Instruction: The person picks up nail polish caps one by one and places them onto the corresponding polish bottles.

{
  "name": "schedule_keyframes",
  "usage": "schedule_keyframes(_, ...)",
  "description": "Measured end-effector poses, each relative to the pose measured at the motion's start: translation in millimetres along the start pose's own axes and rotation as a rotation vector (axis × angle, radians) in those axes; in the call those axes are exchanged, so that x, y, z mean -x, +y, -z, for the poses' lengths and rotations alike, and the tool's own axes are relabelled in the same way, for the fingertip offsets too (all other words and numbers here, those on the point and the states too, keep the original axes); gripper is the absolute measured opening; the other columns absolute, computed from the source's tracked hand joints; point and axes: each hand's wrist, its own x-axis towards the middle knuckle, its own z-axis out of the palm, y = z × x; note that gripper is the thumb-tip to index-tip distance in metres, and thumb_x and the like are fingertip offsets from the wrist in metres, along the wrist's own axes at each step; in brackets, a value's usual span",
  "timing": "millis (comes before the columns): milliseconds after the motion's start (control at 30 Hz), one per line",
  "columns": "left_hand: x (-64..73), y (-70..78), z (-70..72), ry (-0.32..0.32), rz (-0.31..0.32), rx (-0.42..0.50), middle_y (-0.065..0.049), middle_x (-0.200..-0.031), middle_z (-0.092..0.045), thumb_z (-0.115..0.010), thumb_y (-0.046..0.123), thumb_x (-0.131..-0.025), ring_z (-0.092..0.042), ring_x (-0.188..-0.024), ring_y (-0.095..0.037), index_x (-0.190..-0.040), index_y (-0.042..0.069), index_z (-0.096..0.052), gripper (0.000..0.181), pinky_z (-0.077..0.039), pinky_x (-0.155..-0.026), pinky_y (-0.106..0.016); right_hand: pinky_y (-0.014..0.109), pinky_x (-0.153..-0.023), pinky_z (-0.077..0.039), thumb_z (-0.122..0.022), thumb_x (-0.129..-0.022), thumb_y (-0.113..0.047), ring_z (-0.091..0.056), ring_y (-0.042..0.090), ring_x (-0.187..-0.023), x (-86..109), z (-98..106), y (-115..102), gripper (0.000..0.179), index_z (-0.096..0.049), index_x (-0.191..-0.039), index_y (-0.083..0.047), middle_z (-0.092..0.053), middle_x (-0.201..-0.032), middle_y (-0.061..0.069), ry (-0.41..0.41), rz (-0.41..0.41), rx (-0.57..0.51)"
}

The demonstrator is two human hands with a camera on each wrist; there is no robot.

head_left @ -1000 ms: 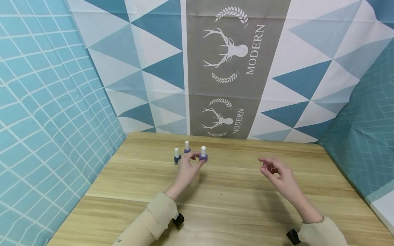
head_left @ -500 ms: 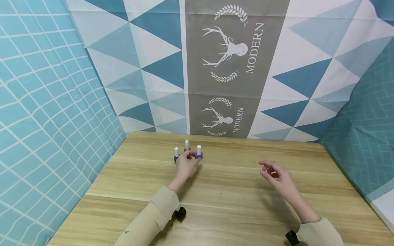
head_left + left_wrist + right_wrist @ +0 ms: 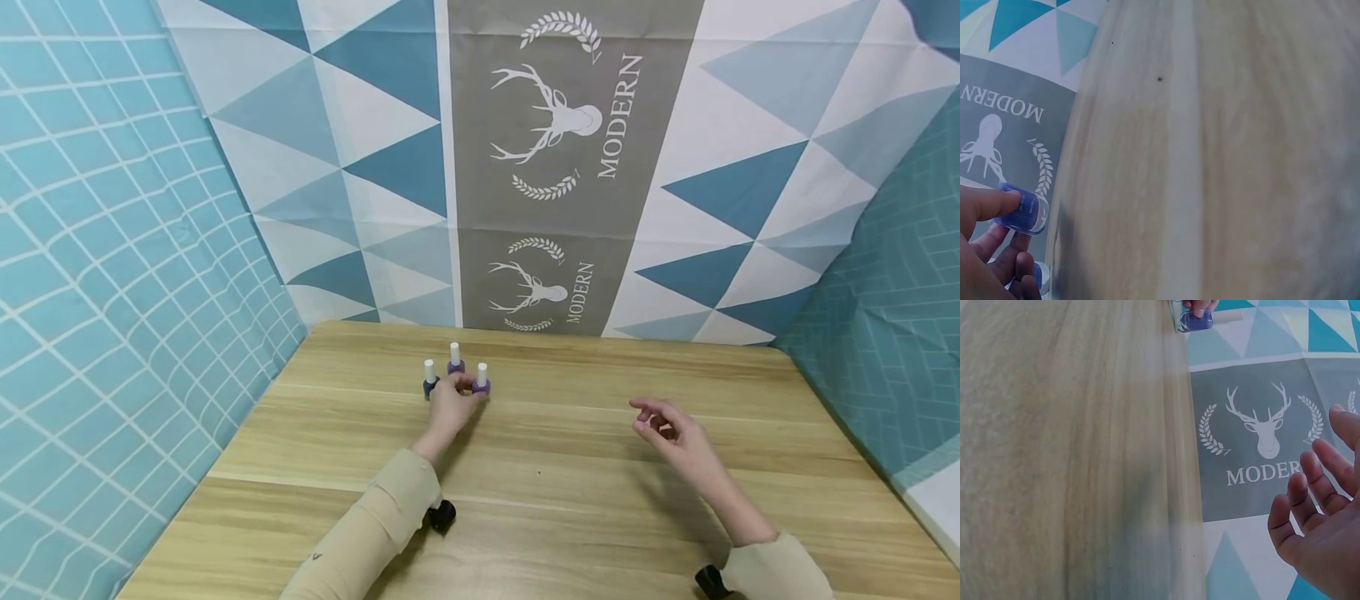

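Observation:
Near the back left of the wooden table, my left hand [image 3: 448, 412] pinches a purple nail polish bottle [image 3: 482, 372] with a white cap. The bottle is upright, low over the tabletop. Its purple glass [image 3: 1021, 211] shows between thumb and fingers in the left wrist view. Just behind the hand stands a second purple nail polish bottle [image 3: 454, 355]. To its left is a dark blue nail polish bottle [image 3: 429, 373], partly covered by the hand. My right hand [image 3: 681, 440] hovers over the table's right side, fingers loosely bent, holding nothing.
The wooden table [image 3: 570, 517] meets a patterned backdrop [image 3: 532, 192] with deer heads and triangles at its back edge. A blue tile-print sheet [image 3: 112, 275] hangs at the left, a teal sheet [image 3: 892, 292] at the right. Each wrist wears a black camera [image 3: 442, 517].
My left hand has brought the purple nail polish bottle leftward, then lower, beside the other two bottles. My right hand has dipped very slightly.

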Motion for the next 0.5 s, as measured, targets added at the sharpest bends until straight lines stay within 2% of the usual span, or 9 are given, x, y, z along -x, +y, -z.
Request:
schedule_keyframes(67,-0.1,-1.9,-1.6,-0.002,0.002,-0.009,-0.014,-0.093,-0.069,-0.077,0.006,-0.076,-0.064,-0.085,-0.023,-0.098,0.000,-0.067,0.025,-0.052,-0.077,-0.036,0.018,-0.065,-0.047,-0.063,-0.090,-0.007,-0.052,0.001,-0.077,1.0,0,-1,0.027,-0.062,-0.117,-0.005,-0.059,-0.090,0.002,-0.006,0.006,0.005)
schedule_keyframes(300,1.0,-4.3,-4.5,-0.013,-0.005,-0.029,-0.015,-0.093,-0.069,-0.077,0.004,-0.074,-0.065,-0.086,-0.027,-0.096,-0.001,-0.067,0.025,-0.053,-0.079,-0.037,0.020,-0.066,-0.047,-0.062,-0.088,0.001,-0.053,0.004,-0.077,3.2,4,-29,0.027,-0.062,-0.114,0.002,-0.059,-0.091,0.006,-0.004,-0.017,0.015)
schedule_keyframes(500,2.0,-5.3,-3.9,-0.030,0.022,-0.032,-0.013,-0.091,-0.068,-0.078,0.002,-0.072,-0.064,-0.085,-0.025,-0.094,-0.001,-0.066,0.025,-0.052,-0.080,-0.038,0.019,-0.066,-0.047,-0.063,-0.089,-0.006,-0.053,0.002,-0.079,3.5,-1,-6,0.029,-0.062,-0.118,-0.005,-0.059,-0.093,0.002,-0.010,-0.012,0.002)
